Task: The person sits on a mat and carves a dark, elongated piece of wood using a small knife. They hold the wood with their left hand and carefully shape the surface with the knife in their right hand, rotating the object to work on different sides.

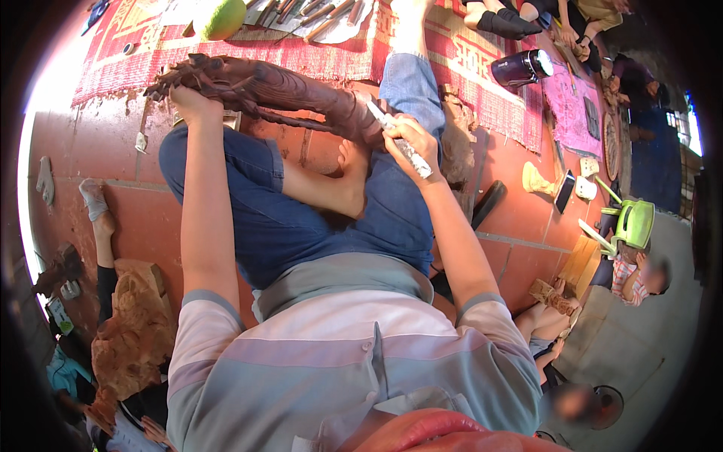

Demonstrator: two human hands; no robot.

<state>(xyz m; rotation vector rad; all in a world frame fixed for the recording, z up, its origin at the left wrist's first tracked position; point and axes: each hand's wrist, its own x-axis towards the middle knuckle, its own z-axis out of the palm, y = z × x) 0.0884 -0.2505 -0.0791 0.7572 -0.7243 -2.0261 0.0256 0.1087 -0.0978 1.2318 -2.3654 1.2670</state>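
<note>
A long dark-brown wood carving (301, 98) lies slantwise across my bent legs, with a jagged, branching left end and a smoother, rounded right end. My left hand (197, 105) is closed on the jagged end, its fingertips partly hidden by the wood. In my right hand (411, 141) is a slim carving tool (416, 161) with a whitish, mottled handle, gripped near its middle. Its pale tip points up and left, close to the carving's right end; whether it touches the wood I cannot tell. My bare foot (350, 181) is tucked just below that end.
A red patterned mat (339, 64) spreads ahead, bearing several carving tools (327, 19), a green round fruit (220, 19) and a dark flask (520, 68). Rough wood pieces (458, 143) lie right of my leg. Another carving (132, 331) and other people are at the sides.
</note>
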